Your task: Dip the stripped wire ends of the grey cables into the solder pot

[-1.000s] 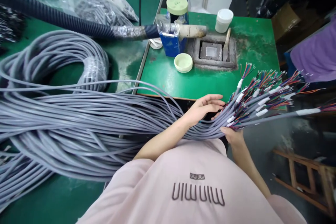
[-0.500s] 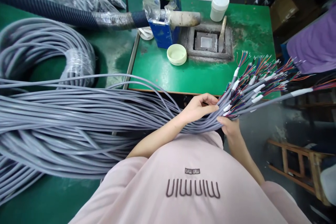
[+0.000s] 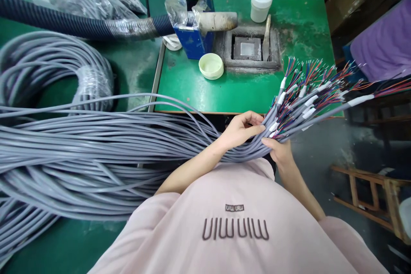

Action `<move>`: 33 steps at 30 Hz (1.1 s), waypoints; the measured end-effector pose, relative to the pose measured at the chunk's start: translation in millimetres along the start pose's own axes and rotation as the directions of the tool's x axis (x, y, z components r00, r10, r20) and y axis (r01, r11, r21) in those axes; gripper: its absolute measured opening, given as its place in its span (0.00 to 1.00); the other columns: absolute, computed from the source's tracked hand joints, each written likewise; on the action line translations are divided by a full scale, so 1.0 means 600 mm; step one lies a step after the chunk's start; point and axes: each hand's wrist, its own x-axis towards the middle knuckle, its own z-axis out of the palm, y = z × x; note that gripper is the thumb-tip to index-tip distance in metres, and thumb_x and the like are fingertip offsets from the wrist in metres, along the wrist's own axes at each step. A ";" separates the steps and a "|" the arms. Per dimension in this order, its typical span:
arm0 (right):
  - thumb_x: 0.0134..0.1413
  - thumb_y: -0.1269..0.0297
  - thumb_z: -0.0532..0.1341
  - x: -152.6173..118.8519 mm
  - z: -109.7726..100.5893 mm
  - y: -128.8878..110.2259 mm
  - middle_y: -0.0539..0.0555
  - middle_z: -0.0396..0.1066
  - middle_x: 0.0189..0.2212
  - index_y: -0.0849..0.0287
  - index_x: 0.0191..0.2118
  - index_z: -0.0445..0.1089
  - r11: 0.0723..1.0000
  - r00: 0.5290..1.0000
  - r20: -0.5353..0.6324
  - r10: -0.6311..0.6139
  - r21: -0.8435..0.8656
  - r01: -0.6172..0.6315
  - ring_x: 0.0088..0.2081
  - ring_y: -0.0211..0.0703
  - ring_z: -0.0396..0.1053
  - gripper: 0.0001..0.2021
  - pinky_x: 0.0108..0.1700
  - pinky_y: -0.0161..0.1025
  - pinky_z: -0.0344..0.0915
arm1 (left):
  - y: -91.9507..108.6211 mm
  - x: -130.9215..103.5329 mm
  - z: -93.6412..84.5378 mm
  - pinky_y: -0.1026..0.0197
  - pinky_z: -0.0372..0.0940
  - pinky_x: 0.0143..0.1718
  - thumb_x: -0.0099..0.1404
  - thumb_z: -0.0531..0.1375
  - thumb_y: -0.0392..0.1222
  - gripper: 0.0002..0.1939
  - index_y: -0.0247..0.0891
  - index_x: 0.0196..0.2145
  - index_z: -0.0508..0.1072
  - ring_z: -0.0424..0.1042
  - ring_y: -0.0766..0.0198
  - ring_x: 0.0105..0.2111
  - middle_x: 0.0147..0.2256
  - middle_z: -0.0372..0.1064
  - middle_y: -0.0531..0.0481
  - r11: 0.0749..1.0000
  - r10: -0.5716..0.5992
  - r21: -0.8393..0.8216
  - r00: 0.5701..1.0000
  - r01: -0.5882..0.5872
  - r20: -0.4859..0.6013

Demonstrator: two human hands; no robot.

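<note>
A thick bundle of grey cables [image 3: 135, 137] runs from the left across to both hands at the centre. My left hand [image 3: 244, 128] lies over the bundle, thumb and fingers curled round its upper side. Just right of it, my right hand [image 3: 278, 149] grips the bundle from below, its thumb on top and its fingers hidden underneath. Beyond the hands the cable ends fan out to the upper right, with white tape bands [image 3: 311, 101] and bare multicoloured wires [image 3: 316, 70]. One cable reaches farther right than the others.
On the green table [image 3: 180, 90] are a pale lid [image 3: 211, 66], a white jar [image 3: 261, 4], a recessed metal pot [image 3: 247, 49] and a blue stand [image 3: 194, 43] holding a hose nozzle [image 3: 218, 21]. A coiled cable [image 3: 58, 47] lies left; a wooden stool [image 3: 372, 197] stands right.
The view has shifted slightly, so the table items appear a little farther left. Both hands keep their hold, and the wire ends have moved slightly left and up in the picture.
</note>
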 end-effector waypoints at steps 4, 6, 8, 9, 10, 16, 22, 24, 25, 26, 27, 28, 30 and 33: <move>0.35 0.66 0.71 -0.002 -0.004 0.004 0.50 0.74 0.49 0.53 0.46 0.73 1.000 1.000 -0.016 -0.011 -0.023 0.011 0.54 0.55 0.69 0.25 0.62 0.56 0.60 | 0.000 0.001 0.002 0.65 0.62 0.37 0.55 0.68 0.45 0.15 0.33 0.35 0.72 0.67 0.70 0.32 0.33 0.69 0.51 1.000 -0.006 -0.001 1.000 0.006 -0.010; 0.36 0.67 0.72 -0.003 -0.006 0.007 0.50 0.74 0.48 0.53 0.47 0.73 1.000 1.000 -0.017 -0.021 -0.019 0.021 0.53 0.55 0.70 0.26 0.62 0.56 0.60 | -0.001 0.002 0.002 0.65 0.62 0.37 0.54 0.68 0.46 0.16 0.33 0.35 0.72 0.67 0.70 0.32 0.32 0.70 0.51 1.000 -0.012 0.000 1.000 0.012 -0.013; 0.37 0.68 0.72 -0.004 -0.007 0.008 0.50 0.74 0.48 0.53 0.47 0.72 0.999 0.999 -0.023 -0.032 -0.019 0.032 0.53 0.54 0.70 0.26 0.62 0.56 0.60 | -0.002 0.003 0.001 0.65 0.63 0.36 0.54 0.69 0.46 0.16 0.33 0.35 0.72 0.67 0.70 0.31 0.32 0.70 0.51 1.000 -0.017 0.000 1.000 0.017 -0.013; 0.37 0.67 0.72 -0.005 -0.007 0.008 0.50 0.74 0.49 0.53 0.48 0.72 0.999 0.999 -0.026 -0.035 -0.022 0.034 0.53 0.54 0.70 0.26 0.62 0.56 0.59 | -0.002 0.003 0.001 0.65 0.63 0.36 0.54 0.69 0.46 0.16 0.33 0.35 0.72 0.67 0.70 0.31 0.32 0.70 0.51 1.000 -0.020 0.000 1.000 0.020 -0.012; 0.37 0.67 0.72 -0.005 -0.007 0.009 0.50 0.74 0.49 0.53 0.48 0.72 0.999 0.999 -0.029 -0.036 -0.027 0.035 0.53 0.54 0.69 0.27 0.62 0.56 0.59 | -0.002 0.003 0.001 0.66 0.63 0.35 0.54 0.69 0.46 0.16 0.33 0.35 0.72 0.67 0.70 0.31 0.32 0.70 0.51 1.000 -0.024 -0.002 1.000 0.024 -0.010; 0.35 0.64 0.72 -0.008 -0.012 0.014 0.50 0.75 0.48 0.53 0.48 0.72 0.996 0.999 -0.044 -0.010 -0.084 0.006 0.54 0.56 0.69 0.27 0.62 0.57 0.60 | -0.002 0.001 -0.001 0.66 0.62 0.34 0.56 0.68 0.46 0.15 0.32 0.35 0.72 0.67 0.71 0.30 0.30 0.70 0.51 1.000 -0.029 -0.007 1.000 0.029 0.004; 0.36 0.63 0.73 -0.012 -0.020 0.021 0.50 0.74 0.49 0.52 0.50 0.72 0.993 0.999 -0.038 -0.016 -0.116 0.011 0.55 0.57 0.68 0.29 0.62 0.58 0.60 | -0.003 0.000 -0.002 0.64 0.63 0.36 0.55 0.68 0.46 0.15 0.32 0.34 0.72 0.68 0.70 0.30 0.31 0.71 0.50 0.999 -0.034 -0.033 0.999 0.034 0.011; 0.37 0.62 0.72 -0.013 -0.022 0.022 0.50 0.72 0.52 0.51 0.51 0.71 0.993 0.999 -0.022 -0.024 -0.114 0.022 0.56 0.56 0.67 0.30 0.62 0.57 0.59 | -0.003 -0.001 -0.003 0.64 0.63 0.37 0.55 0.68 0.46 0.15 0.32 0.34 0.72 0.68 0.70 0.31 0.31 0.71 0.50 0.998 -0.035 -0.049 0.999 0.036 0.016; 0.37 0.62 0.72 -0.014 -0.023 0.023 0.50 0.72 0.52 0.51 0.51 0.71 0.993 0.999 -0.019 -0.026 -0.120 0.023 0.56 0.56 0.66 0.29 0.62 0.57 0.59 | -0.004 -0.001 -0.003 0.64 0.64 0.37 0.55 0.69 0.46 0.15 0.32 0.34 0.73 0.68 0.70 0.31 0.31 0.71 0.50 0.998 -0.036 -0.055 0.999 0.037 0.019; 0.37 0.62 0.72 -0.014 -0.024 0.023 0.50 0.72 0.52 0.52 0.51 0.71 0.991 1.000 -0.018 -0.024 -0.129 0.021 0.56 0.56 0.66 0.29 0.63 0.57 0.59 | -0.004 -0.001 -0.003 0.64 0.64 0.37 0.55 0.69 0.46 0.15 0.32 0.34 0.73 0.69 0.70 0.31 0.31 0.71 0.50 0.997 -0.036 -0.061 0.999 0.038 0.022; 0.38 0.62 0.72 -0.015 -0.025 0.023 0.51 0.72 0.51 0.52 0.50 0.72 0.990 1.000 -0.015 -0.018 -0.139 0.016 0.56 0.56 0.67 0.28 0.63 0.57 0.58 | -0.004 0.000 -0.003 0.64 0.64 0.37 0.55 0.69 0.46 0.15 0.32 0.34 0.73 0.69 0.70 0.31 0.32 0.71 0.50 0.997 -0.036 -0.069 0.999 0.038 0.024; 0.38 0.62 0.72 -0.016 -0.026 0.023 0.51 0.73 0.51 0.52 0.49 0.72 0.989 1.000 -0.009 -0.013 -0.146 0.011 0.56 0.56 0.67 0.27 0.63 0.57 0.58 | -0.005 0.000 -0.004 0.64 0.64 0.38 0.54 0.69 0.46 0.16 0.32 0.34 0.73 0.69 0.70 0.31 0.32 0.72 0.50 0.996 -0.038 -0.078 0.999 0.040 0.025; 0.40 0.62 0.72 -0.017 -0.027 0.022 0.51 0.73 0.51 0.53 0.49 0.72 0.989 1.000 0.012 -0.007 -0.150 0.008 0.56 0.55 0.67 0.25 0.63 0.58 0.57 | -0.006 0.000 -0.004 0.64 0.65 0.38 0.54 0.70 0.46 0.16 0.32 0.34 0.73 0.69 0.70 0.31 0.31 0.72 0.50 0.995 -0.044 -0.092 0.999 0.046 0.023; 0.41 0.61 0.72 -0.016 -0.025 0.018 0.51 0.73 0.51 0.53 0.49 0.72 0.988 0.999 0.038 -0.010 -0.152 0.016 0.57 0.55 0.66 0.25 0.64 0.58 0.56 | -0.007 0.001 -0.004 0.65 0.65 0.38 0.53 0.70 0.46 0.16 0.32 0.34 0.73 0.69 0.70 0.31 0.31 0.71 0.50 0.994 -0.052 -0.097 0.998 0.054 0.027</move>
